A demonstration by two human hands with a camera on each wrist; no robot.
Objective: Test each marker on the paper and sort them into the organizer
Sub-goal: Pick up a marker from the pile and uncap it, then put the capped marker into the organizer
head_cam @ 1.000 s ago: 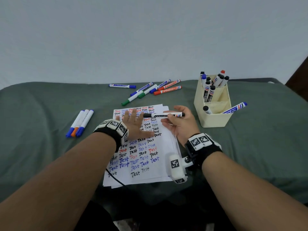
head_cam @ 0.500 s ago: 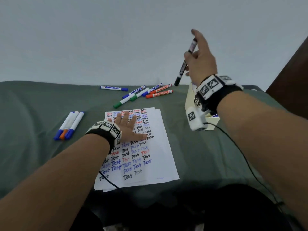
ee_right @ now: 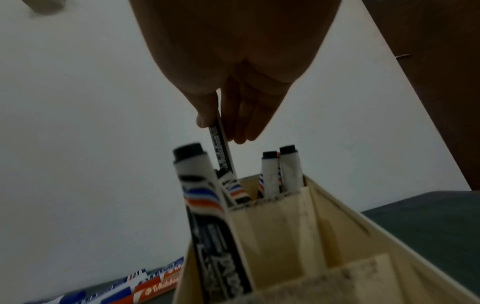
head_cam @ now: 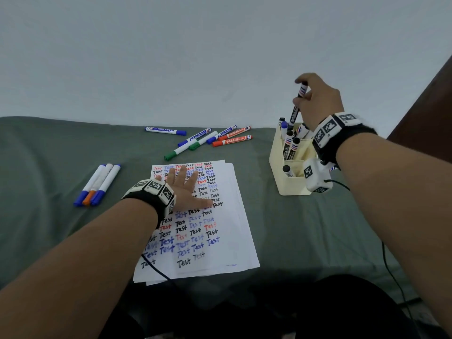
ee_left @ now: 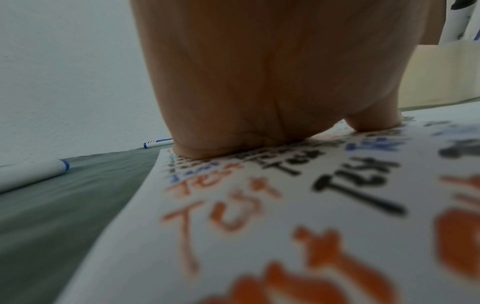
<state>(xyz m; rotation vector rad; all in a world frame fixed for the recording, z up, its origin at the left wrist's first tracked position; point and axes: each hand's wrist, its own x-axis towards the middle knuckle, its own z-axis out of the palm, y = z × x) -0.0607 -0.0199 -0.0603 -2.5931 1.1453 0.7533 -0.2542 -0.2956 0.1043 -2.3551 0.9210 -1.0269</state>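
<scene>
My right hand (head_cam: 315,104) pinches a black marker (head_cam: 298,104) upright, its lower end dipping into the back compartment of the cream organizer (head_cam: 277,165). In the right wrist view the black marker (ee_right: 224,156) hangs from my fingertips (ee_right: 207,119) among other black-capped markers in the organizer (ee_right: 298,232). My left hand (head_cam: 182,185) lies flat with spread fingers on the paper (head_cam: 232,236), a white sheet covered with "Test" in black, blue and orange. The left wrist view shows the palm (ee_left: 259,82) pressing on the paper (ee_left: 285,216).
Several loose markers (head_cam: 208,139), blue, green and orange, lie on the green cloth behind the paper. A group of three markers (head_cam: 97,184) lies to the left. A cable (head_cam: 389,265) runs from my right wrist across the cloth. A white wall stands behind the table.
My right hand lifted the black marker off the paper, swung it up and right, then lowered it into the organizer. The left hand stayed flat on the paper.
</scene>
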